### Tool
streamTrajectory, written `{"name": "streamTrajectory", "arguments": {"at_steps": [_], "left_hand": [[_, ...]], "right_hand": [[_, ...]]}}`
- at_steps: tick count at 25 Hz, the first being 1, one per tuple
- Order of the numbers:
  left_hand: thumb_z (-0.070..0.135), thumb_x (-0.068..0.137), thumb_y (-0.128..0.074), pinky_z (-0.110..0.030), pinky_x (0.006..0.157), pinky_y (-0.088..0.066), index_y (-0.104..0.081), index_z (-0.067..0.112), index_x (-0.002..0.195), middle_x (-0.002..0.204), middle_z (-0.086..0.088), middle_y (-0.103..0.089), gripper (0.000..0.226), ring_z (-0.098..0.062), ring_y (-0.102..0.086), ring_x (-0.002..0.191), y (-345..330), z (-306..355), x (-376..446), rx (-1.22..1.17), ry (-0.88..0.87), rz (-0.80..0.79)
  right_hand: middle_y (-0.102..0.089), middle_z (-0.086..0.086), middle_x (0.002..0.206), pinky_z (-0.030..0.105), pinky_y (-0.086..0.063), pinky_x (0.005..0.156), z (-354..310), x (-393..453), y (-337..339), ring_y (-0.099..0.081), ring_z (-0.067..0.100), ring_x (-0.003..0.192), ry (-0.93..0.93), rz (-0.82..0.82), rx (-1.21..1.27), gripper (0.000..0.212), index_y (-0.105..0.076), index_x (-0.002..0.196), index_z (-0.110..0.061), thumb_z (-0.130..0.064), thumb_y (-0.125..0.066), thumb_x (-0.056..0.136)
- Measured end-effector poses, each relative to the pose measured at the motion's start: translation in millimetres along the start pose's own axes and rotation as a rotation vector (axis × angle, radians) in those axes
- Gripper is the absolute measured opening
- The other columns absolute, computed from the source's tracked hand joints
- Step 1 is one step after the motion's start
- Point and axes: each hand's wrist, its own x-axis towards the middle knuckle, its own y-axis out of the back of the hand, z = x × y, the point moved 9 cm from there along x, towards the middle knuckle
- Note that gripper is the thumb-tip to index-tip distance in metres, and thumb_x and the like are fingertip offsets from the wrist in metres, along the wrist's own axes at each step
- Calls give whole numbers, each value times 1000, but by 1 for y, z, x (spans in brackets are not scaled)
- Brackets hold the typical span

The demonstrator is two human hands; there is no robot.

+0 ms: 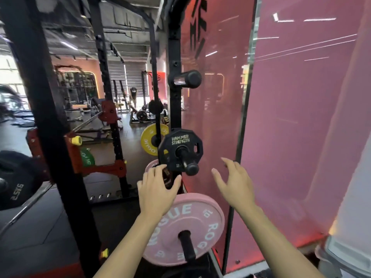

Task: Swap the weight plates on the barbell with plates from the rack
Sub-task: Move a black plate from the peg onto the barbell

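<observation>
A small black Hammer Strength plate [180, 149] hangs on a storage peg of the black rack upright [174, 97]. Below it a pink Rogue plate [188, 223] sits on a lower peg. My left hand [158, 189] is just under the black plate's lower left edge, fingers spread and relaxed, holding nothing. My right hand [234, 185] hovers open to the right of the plate, apart from it. At the far left, the barbell sleeve [24, 209] carries a black 2.5 kg plate [16, 181].
An empty peg [188, 79] sticks out higher on the upright. A yellow plate [152, 140] and a second pink plate [150, 165] hang behind. A pink glass wall [291, 117] stands close on the right. A green plate [87, 156] sits by the red rack bracket [100, 167].
</observation>
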Motion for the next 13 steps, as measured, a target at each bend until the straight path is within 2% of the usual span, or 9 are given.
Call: {"name": "streamTrajectory", "arguments": {"at_steps": [4,8,13], "left_hand": [[63,88,-52,-42,90,-38,-53,25,128,120,4,-57,55,-20,-52,112,-25,-11,23,108,62,32],[62,88,-50,-41,90,-39,-50,26,133,119,4,-57,58,-19,-53,111,-53,-27,58,119,98,47],[51,93,-50,-41,93,-39,-40,25,144,127,2,-55,58,-20,-51,117,-87,-55,106,118,139,42]], "right_hand": [[-57,-2,121,38,-47,89,31,40,-40,-51,19,114,1,-64,65,52,-47,137,-26,-55,-46,93],[-58,-5,121,36,-48,84,42,74,-87,-52,18,114,42,-86,77,53,-46,137,-30,-58,-42,92],[-58,-2,122,37,-48,85,48,124,-132,-52,21,115,57,-126,32,51,-43,140,-26,-48,-48,94]]}}
